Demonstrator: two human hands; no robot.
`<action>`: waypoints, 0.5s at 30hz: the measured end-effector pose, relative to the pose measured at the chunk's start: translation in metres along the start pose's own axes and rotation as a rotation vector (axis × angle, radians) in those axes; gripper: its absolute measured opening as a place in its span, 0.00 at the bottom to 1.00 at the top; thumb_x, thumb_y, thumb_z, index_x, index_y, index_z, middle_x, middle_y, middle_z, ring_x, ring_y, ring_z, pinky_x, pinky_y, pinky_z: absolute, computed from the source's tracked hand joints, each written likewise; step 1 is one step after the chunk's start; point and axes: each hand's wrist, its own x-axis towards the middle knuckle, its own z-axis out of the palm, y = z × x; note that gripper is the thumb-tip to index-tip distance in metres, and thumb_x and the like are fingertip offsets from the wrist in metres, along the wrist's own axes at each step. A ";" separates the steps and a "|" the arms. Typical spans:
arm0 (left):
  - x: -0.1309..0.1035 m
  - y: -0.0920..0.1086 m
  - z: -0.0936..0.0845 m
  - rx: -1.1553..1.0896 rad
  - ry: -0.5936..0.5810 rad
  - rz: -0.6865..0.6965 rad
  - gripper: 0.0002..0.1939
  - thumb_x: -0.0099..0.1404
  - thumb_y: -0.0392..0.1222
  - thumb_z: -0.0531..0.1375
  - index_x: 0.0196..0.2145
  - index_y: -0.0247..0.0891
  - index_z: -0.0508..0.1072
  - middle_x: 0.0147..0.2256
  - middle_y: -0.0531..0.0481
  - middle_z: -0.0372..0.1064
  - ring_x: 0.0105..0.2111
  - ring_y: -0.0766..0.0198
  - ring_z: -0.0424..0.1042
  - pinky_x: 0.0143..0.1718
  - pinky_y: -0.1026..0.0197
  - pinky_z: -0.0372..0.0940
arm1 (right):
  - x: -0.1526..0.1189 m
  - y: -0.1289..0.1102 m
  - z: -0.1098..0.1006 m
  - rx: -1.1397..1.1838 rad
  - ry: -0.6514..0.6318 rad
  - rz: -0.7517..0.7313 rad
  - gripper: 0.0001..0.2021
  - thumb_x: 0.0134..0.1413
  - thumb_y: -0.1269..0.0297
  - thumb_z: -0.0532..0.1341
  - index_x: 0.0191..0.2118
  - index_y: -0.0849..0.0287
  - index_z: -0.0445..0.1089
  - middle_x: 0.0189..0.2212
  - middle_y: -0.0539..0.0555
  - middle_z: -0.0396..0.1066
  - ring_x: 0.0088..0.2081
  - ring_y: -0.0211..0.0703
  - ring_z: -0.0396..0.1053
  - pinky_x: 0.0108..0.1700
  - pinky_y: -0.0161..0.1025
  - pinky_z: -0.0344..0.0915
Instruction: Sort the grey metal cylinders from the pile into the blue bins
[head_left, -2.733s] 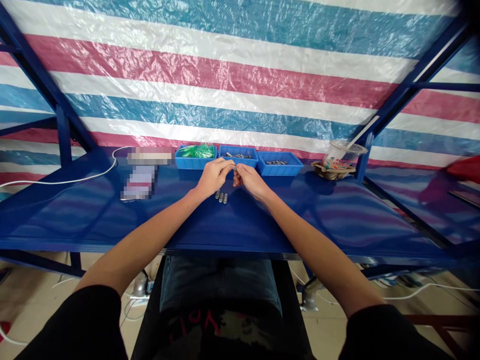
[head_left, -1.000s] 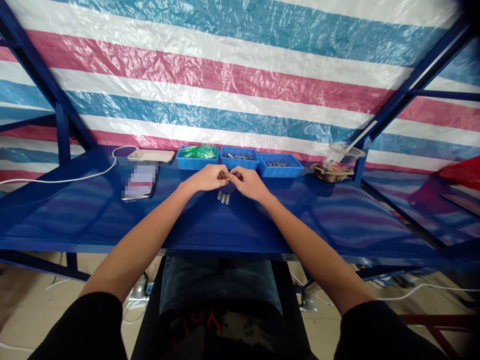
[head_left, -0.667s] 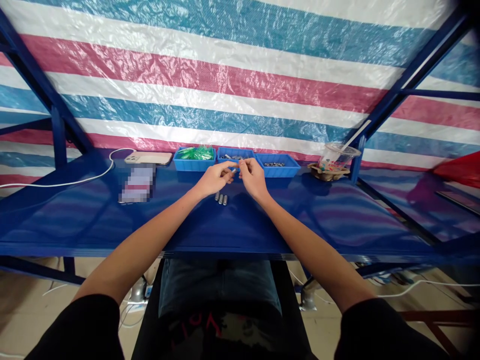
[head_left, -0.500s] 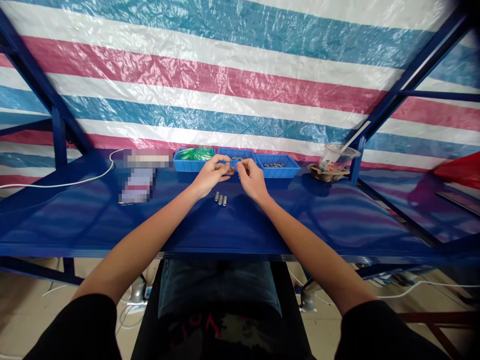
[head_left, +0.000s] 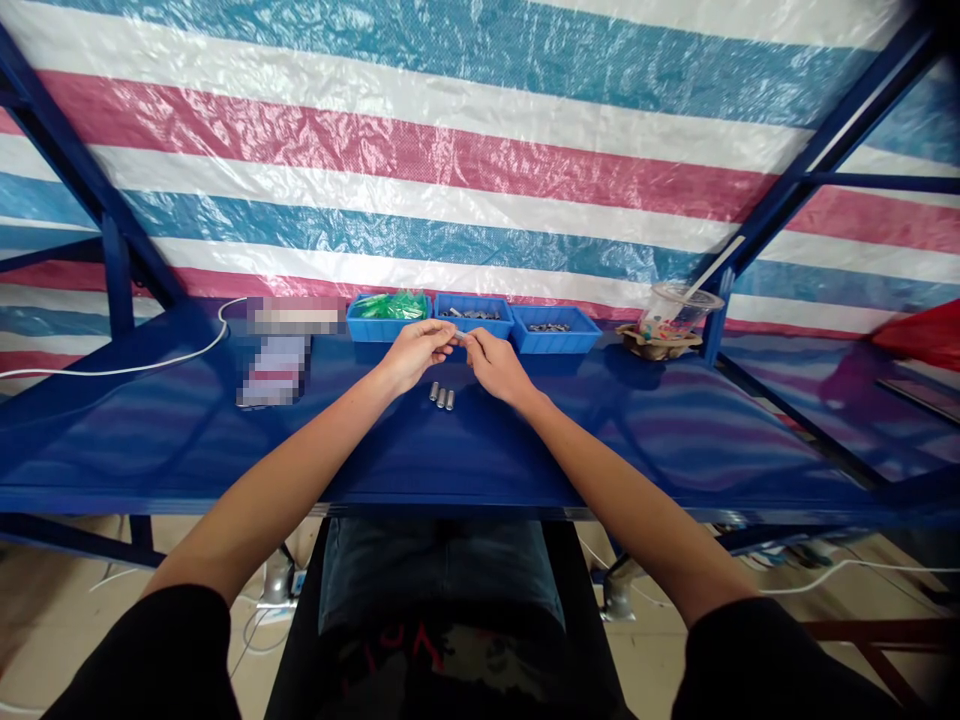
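My left hand (head_left: pixel 418 354) and my right hand (head_left: pixel 495 362) meet fingertip to fingertip over the blue table, just in front of the bins. Both are closed in a pinch around something small between them, mostly hidden by the fingers, that I cannot make out. Below my hands three short silver metal cylinders (head_left: pixel 442 397) lie side by side on the table. Behind my fingers stands the middle blue bin (head_left: pixel 474 303), with small metal parts in it. To its right, another blue bin (head_left: pixel 556 342) holds small metal pieces. The left blue bin (head_left: pixel 386 329) contains green plastic wrapping.
A blurred-out phone-like object (head_left: pixel 274 370) lies on the left of the blue table (head_left: pixel 187 440), near a white cable (head_left: pixel 150 372). On the right a plastic cup with a straw (head_left: pixel 679 308) sits in a cardboard holder (head_left: pixel 656 345). Striped sheeting (head_left: pixel 450 150) hangs behind.
My hands have come together and slightly lower, toward me. My right fingertips now touch those of my left hand. The three cylinders stay in place.
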 end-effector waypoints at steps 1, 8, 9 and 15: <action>0.001 0.000 0.000 -0.005 -0.007 0.000 0.03 0.62 0.33 0.59 0.31 0.35 0.72 0.27 0.51 0.72 0.23 0.74 0.67 0.27 0.68 0.62 | 0.000 0.001 0.001 0.025 -0.019 -0.002 0.13 0.63 0.58 0.45 0.32 0.56 0.60 0.24 0.49 0.67 0.28 0.39 0.66 0.33 0.35 0.59; 0.001 0.000 0.000 -0.008 -0.045 0.037 0.04 0.64 0.32 0.56 0.32 0.33 0.71 0.24 0.52 0.69 0.23 0.74 0.67 0.29 0.68 0.64 | 0.001 0.003 0.003 0.134 -0.076 -0.002 0.14 0.64 0.58 0.43 0.31 0.57 0.58 0.24 0.48 0.66 0.27 0.37 0.66 0.34 0.35 0.60; 0.001 0.000 0.000 0.001 -0.054 0.049 0.05 0.64 0.32 0.56 0.31 0.34 0.71 0.24 0.52 0.69 0.23 0.74 0.67 0.30 0.68 0.64 | 0.001 0.002 0.003 0.141 -0.082 -0.003 0.14 0.64 0.58 0.43 0.31 0.57 0.58 0.24 0.48 0.66 0.27 0.37 0.66 0.34 0.35 0.60; -0.001 0.002 -0.003 0.087 -0.086 0.119 0.05 0.63 0.31 0.56 0.30 0.35 0.69 0.24 0.53 0.69 0.23 0.73 0.67 0.29 0.67 0.63 | -0.001 -0.002 -0.001 0.147 -0.113 -0.012 0.15 0.64 0.60 0.43 0.28 0.56 0.57 0.23 0.48 0.66 0.26 0.37 0.65 0.34 0.36 0.61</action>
